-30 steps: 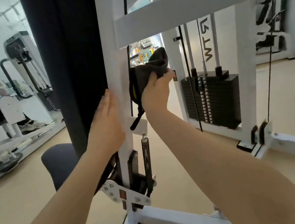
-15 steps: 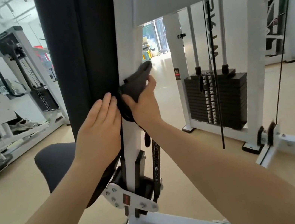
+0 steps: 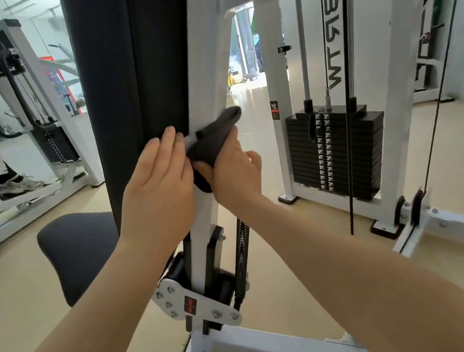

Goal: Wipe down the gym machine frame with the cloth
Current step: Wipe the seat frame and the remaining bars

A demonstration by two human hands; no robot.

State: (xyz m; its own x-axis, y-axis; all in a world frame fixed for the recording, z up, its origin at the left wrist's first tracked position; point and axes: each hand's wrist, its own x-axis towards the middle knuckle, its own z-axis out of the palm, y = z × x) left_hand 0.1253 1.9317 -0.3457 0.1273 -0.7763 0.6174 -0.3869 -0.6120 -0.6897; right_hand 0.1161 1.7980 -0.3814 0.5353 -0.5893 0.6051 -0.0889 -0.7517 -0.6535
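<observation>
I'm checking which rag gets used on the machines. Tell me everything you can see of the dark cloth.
The dark grey soft fabric cloth is bunched into a thick wad, one rounded end poking up and right. It is pressed against the white painted metal upright of the gym machine frame. The right hand grips its lower part; the left hand lies flat beside it, fingertips at its edge.
</observation>
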